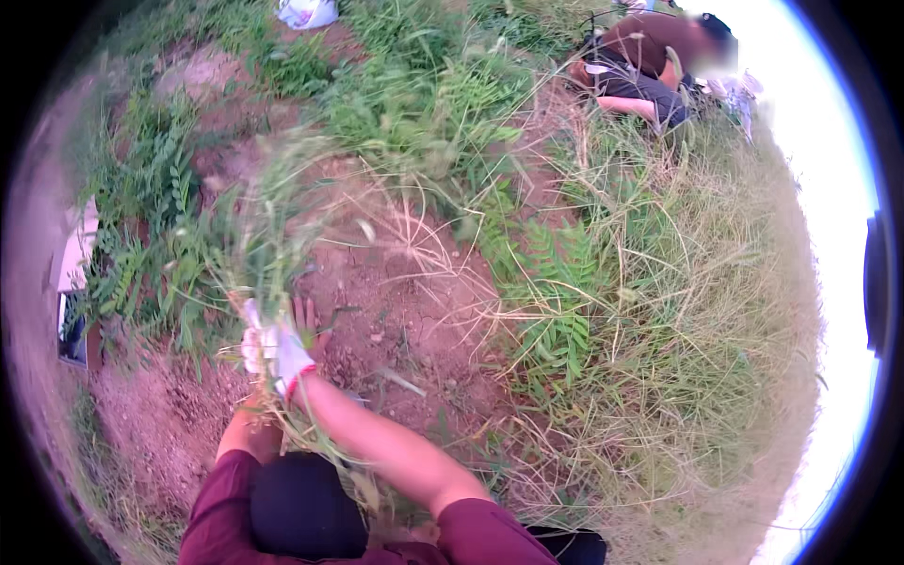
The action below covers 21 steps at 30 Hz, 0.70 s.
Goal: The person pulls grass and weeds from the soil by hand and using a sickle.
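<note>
My right hand, in a white glove with a red cuff edge, is closed around a bunch of long green grass and weeds. The bunch is blurred; its blades rise above the glove, and pale stems hang below it towards my forearm. My left hand is bare and partly hidden behind the glove. Its visible fingers are spread over the reddish-brown soil, with no object seen in them; its palm is hidden. Dry grass stalks lie across the soil to the right of my hands.
Leafy green plants grow at left, and dense, partly dry grass covers the right. A co-worker crouches at upper right. A white bag lies at the top. A box-like object stands at far left.
</note>
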Available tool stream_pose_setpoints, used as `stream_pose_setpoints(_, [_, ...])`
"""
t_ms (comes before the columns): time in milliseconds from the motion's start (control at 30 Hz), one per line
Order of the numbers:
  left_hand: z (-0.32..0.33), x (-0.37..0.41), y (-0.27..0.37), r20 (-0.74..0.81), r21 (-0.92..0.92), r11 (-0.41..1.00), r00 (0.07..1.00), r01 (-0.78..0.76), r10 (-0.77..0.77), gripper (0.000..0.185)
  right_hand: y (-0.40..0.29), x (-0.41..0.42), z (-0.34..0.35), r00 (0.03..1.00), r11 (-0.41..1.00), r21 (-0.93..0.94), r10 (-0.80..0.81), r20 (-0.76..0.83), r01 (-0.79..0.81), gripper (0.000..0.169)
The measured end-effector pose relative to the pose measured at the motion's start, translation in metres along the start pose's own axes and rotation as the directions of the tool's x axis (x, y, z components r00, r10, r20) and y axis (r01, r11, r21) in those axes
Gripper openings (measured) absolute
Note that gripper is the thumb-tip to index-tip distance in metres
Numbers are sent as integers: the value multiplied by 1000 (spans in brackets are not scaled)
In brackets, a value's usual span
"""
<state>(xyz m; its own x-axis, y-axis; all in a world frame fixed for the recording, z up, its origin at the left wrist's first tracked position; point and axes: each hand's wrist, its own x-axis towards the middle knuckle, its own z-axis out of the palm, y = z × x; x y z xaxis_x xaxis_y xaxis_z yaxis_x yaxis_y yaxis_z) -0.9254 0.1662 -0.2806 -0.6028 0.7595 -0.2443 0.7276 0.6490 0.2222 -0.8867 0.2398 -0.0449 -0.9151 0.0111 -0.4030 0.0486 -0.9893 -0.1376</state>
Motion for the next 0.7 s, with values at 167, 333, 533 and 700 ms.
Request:
stream_pose_setpoints(167, [-62, -23, -45, 352, -826, 556, 858, 97, 374, 74, -36, 91, 15, 846, 50, -994, -530, 59, 100, 42])
stream_pose_setpoints(333, [-99, -34, -5, 317, -876, -336, 938, 346, 139, 56, -66, 59, -51, 912, -375, -901, -406, -53, -219, 51])
stream_pose_setpoints(533, [-97, 22, 26, 300, -787, -556, 953, 268, 35, 48, -60, 58, -86, 917, -585, -778, -399, 28, -231, 37])
stream_pose_setpoints(700, [-60, 64, -78, 136, -991, -120, 583, 66, -801, 26, -45, 50, -128, 951, -415, -874, -59, 302, 252, 34])
